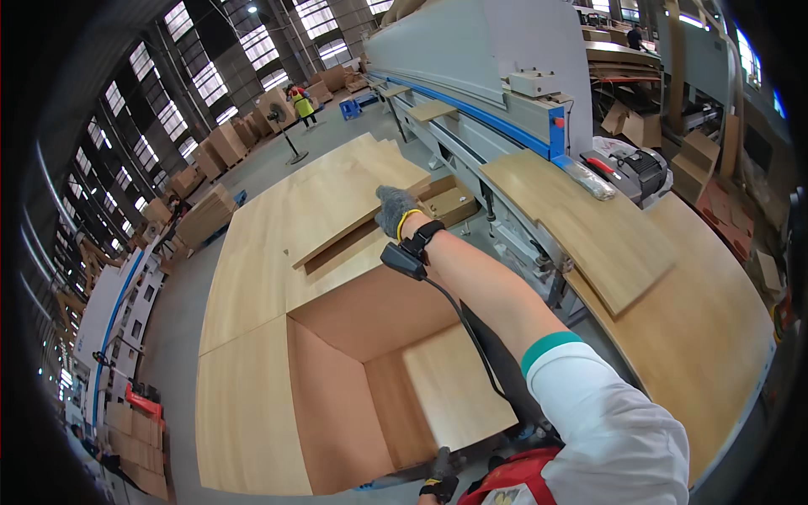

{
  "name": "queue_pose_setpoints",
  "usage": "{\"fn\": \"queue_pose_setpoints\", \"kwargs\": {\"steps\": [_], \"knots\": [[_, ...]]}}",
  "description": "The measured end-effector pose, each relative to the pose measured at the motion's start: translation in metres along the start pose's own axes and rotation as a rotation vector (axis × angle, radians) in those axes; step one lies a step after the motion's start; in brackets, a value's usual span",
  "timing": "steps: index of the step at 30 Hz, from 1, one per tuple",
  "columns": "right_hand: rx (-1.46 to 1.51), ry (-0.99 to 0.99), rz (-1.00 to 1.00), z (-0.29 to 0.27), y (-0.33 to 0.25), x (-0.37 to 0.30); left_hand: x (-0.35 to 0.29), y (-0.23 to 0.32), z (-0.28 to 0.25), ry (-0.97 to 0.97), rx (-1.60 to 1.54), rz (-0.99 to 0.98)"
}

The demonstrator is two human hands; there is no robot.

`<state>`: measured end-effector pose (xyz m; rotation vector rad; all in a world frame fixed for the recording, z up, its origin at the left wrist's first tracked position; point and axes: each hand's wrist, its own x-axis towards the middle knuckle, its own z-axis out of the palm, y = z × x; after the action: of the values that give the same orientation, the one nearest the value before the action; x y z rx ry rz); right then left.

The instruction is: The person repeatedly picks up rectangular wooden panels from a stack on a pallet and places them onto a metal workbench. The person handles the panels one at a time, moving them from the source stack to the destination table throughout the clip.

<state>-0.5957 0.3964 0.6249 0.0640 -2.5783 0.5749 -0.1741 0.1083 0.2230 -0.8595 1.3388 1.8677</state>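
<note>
My right hand (396, 212), in a grey knit glove with a yellow cuff, reaches far forward. Its fingers are closed over the near edge of a light wooden board (358, 204), which sits raised above the panels with a dark gap under its edge. A black wrist strap carries a small box with a cable. Low in the view, my left hand (443, 474), in a dark glove, is by the near edge of a pale panel (450, 387); its fingers are mostly hidden. Between the hands is a recess with brown side walls (332, 396), bordered by stacked wooden panels (244, 404).
Along the right runs a long machine with a blue rail (505, 126); boards (589, 227) lie beside it, near a motor (644, 168). Farther off are a standing fan (286, 135), a person in a yellow vest (301, 103) and stacked cartons (225, 145). Another machine (118, 328) stands at left.
</note>
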Motion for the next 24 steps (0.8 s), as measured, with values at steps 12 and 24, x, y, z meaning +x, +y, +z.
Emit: {"fn": "queue_pose_setpoints", "kwargs": {"steps": [12,24], "knots": [[1.155,0.228,0.48,0.105,0.063,0.138,0.063,-0.037,-0.008,0.099,0.017,-0.044],[0.326,-0.133,-0.092,-0.061,0.08,-0.013,0.075,-0.05,-0.062,-0.274,0.134,-0.451]]}}
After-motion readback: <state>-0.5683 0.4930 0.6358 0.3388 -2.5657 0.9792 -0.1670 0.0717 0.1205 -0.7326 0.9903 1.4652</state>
